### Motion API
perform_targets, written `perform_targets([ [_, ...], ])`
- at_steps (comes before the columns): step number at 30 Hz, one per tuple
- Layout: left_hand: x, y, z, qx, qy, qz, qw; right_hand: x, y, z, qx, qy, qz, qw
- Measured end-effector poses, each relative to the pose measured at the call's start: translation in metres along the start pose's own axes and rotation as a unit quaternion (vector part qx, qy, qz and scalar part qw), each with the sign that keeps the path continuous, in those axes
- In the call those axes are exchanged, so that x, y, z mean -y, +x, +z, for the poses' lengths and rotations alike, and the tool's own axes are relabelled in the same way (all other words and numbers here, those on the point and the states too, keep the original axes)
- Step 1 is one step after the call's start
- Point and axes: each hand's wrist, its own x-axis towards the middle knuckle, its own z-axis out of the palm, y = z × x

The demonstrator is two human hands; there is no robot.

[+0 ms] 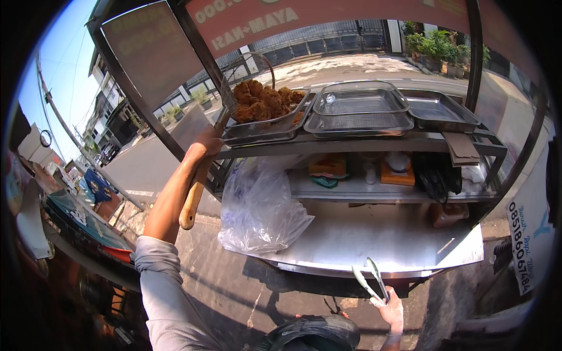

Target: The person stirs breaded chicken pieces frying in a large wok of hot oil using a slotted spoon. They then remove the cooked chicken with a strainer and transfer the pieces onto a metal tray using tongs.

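Note:
My left hand [208, 141] grips the wooden handle [192, 206] of a wire-mesh strainer [250, 66], whose round basket tilts at the upper left of the cart. Brown fried chicken pieces [263, 103] are heaped beside and partly in front of the mesh, over a metal tray [263, 134]; exactly which pieces lie in the strainer I cannot tell. At the lower right, my right hand [390, 307] holds a pair of metal tongs [373, 281] with pale tips, spread apart, close to the front edge of the steel counter. No food is between the tips.
Wire-mesh rack on a tray [360, 123] and another metal tray [441, 109] stand on the top shelf. Clear plastic bags [263, 210] hang at the left. Boxes and black bags [434, 173] fill the middle shelf. Metal posts [473, 57] frame the cart above the steel counter [373, 232].

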Motion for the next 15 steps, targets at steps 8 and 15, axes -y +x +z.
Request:
perform_targets([
  [8,0.007,-0.015,0.030,-0.076,0.046,0.017,0.996,0.001,0.005,0.009,0.033,-0.030,0.010,0.999],
  [15,-0.030,-0.062,0.039,-0.092,0.071,-0.004,0.993,0.007,0.006,0.016,0.029,-0.045,0.005,0.999],
])
